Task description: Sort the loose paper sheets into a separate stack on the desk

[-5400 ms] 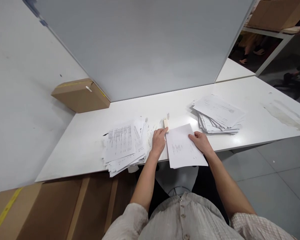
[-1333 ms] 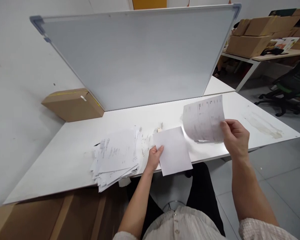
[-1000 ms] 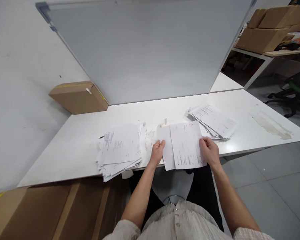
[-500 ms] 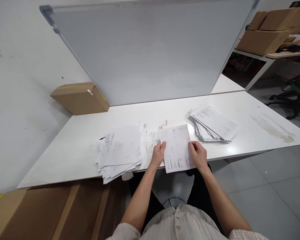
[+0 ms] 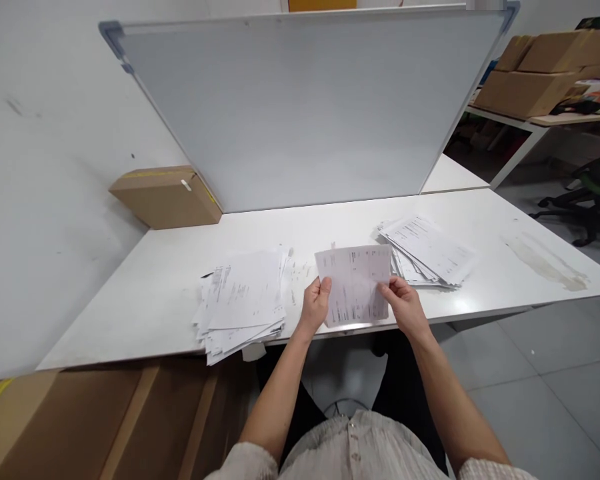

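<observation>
Between my hands, over the front edge of the table, is a printed sheet of paper (image 5: pixel 356 287), tilted up toward me. My left hand (image 5: pixel 316 305) pinches its left edge, thumb on the printed face. On the opposite edge my right hand (image 5: pixel 404 305) grips the sheet between thumb and fingers. A loose stack of printed papers (image 5: pixel 247 293) lies to the left of my left hand, its lower sheets jutting past the table edge. Beyond my right hand is a second, fanned stack of papers (image 5: pixel 433 250). Whether the held paper is a single sheet I cannot tell.
A whiteboard (image 5: pixel 310 113) stands on the white table (image 5: pixel 140 300), along its back. A cardboard box (image 5: pixel 167 200) sits at the back left by the wall. More cardboard boxes (image 5: pixel 115 420) are below the left front edge. An office chair (image 5: pixel 590 190) is at far right.
The sheet has been raised and tipped more upright, its lower edge now higher. Both hands still hold its sides. The view has shifted slightly; both stacks look the same.
</observation>
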The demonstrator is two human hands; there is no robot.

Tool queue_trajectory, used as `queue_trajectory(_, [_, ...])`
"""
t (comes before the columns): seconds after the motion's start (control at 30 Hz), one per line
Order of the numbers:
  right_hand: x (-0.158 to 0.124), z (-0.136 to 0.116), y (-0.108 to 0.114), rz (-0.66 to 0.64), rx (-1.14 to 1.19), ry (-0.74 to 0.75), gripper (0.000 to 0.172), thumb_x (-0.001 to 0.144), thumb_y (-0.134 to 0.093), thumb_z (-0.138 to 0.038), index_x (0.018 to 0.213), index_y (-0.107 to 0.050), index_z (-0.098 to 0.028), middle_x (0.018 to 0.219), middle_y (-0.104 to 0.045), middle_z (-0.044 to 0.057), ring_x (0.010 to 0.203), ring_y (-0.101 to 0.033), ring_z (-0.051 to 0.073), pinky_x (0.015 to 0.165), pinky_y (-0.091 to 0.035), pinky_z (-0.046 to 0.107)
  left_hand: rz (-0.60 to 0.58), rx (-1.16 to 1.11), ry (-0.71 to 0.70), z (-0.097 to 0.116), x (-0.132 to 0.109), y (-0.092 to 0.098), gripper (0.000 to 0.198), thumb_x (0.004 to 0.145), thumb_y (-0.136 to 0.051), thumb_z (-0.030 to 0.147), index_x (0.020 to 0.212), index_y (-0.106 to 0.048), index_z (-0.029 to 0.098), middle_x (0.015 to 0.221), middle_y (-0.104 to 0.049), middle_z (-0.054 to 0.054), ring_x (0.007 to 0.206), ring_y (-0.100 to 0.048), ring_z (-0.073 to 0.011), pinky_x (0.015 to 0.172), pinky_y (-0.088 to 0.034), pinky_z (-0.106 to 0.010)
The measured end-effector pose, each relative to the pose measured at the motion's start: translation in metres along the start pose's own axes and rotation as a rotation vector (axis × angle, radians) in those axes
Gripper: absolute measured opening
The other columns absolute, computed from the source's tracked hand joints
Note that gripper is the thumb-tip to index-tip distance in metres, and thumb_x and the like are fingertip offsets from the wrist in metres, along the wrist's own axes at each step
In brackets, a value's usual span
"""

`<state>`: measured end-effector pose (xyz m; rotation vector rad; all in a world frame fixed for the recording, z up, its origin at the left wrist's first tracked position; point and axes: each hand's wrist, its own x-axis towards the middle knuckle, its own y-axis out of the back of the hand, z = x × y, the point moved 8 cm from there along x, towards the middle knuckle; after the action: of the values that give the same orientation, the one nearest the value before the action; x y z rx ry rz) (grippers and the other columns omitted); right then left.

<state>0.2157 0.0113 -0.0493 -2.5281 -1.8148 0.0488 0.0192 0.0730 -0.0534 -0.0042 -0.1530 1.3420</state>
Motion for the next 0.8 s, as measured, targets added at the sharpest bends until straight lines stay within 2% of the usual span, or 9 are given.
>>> queue_trajectory(0.07, [0.001,-0.018,0.002,0.049,0.021,0.1,0.023,0.077,-0.061,-0.043,0.086,-0.058,-0.022,0.086,-0.066,0.003,0.082,-0.061,0.018,0.074,-0.048,0.031,0.021,0.021,-0.092,0.025,0.0,0.0,0.039,0.082,-0.051,0.052,0.099,-0.064,0.018,0.078,-0.064,-0.004,0.075,-0.056,-0.0169,0.072,-0.044,-0.027])
queue_trajectory(0.13, [0.003,-0.025,0.002,0.065,0.053,0.165,0.021,0.079,-0.06,-0.041,0.089,-0.057,-0.023,0.089,-0.066,0.003,0.085,-0.061,0.018,0.077,-0.048,0.031,0.041,0.011,-0.113,0.036,0.0,0.0,0.038,0.08,-0.054,0.054,0.09,-0.065,0.019,0.069,-0.058,-0.002,0.069,-0.053,-0.0168,0.068,-0.042,-0.027])
queue_trajectory(0.23, [0.006,-0.015,-0.001,0.061,0.088,0.173,0.021,0.078,-0.061,-0.04,0.088,-0.056,-0.023,0.091,-0.066,0.004,0.086,-0.061,0.018,0.08,-0.048,0.032,0.074,-0.009,-0.079,0.029,0.0,0.001,0.037,0.077,-0.056,0.056,0.074,-0.061,0.02,0.058,-0.048,0.0,0.064,-0.048,-0.0159,0.064,-0.038,-0.027])
queue_trajectory(0.37, [0.007,0.01,-0.003,0.047,0.103,0.107,0.029,0.076,-0.062,-0.043,0.095,-0.053,-0.023,0.095,-0.067,0.005,0.09,-0.062,0.019,0.083,-0.047,0.035,0.066,0.034,-0.067,0.012,-0.001,-0.001,0.037,0.079,-0.054,0.054,0.067,-0.054,0.02,0.056,-0.041,0.003,0.055,-0.037,-0.0115,0.057,-0.032,-0.024])
queue_trajectory(0.5, [0.007,0.016,-0.001,0.046,0.092,0.077,0.03,0.075,-0.063,-0.043,0.095,-0.056,-0.022,0.096,-0.067,0.005,0.089,-0.062,0.02,0.082,-0.048,0.035,0.066,0.074,-0.098,0.015,-0.002,-0.003,0.039,0.081,-0.052,0.054,0.064,-0.048,0.019,0.056,-0.035,0.004,0.052,-0.03,-0.0097,0.053,-0.029,-0.023])
queue_trajectory(0.67, [0.005,0.008,0.002,0.019,0.075,0.076,0.028,0.076,-0.063,-0.042,0.096,-0.058,-0.023,0.096,-0.068,0.004,0.088,-0.062,0.019,0.079,-0.049,0.032,0.102,0.043,-0.066,0.023,-0.002,-0.004,0.037,0.081,-0.053,0.053,0.065,-0.05,0.019,0.057,-0.04,0.003,0.055,-0.035,-0.0105,0.056,-0.033,-0.023])
queue_trajectory(0.8, [-0.007,0.008,0.011,-0.005,0.004,0.002,0.032,0.075,-0.064,-0.044,0.098,-0.058,-0.023,0.091,-0.069,0.004,0.082,-0.063,0.02,0.072,-0.051,0.031,0.046,-0.074,0.052,0.009,-0.009,-0.013,0.034,0.082,-0.052,0.051,0.079,-0.058,0.019,0.065,-0.053,0.0,0.063,-0.047,-0.0125,0.062,-0.04,-0.023])
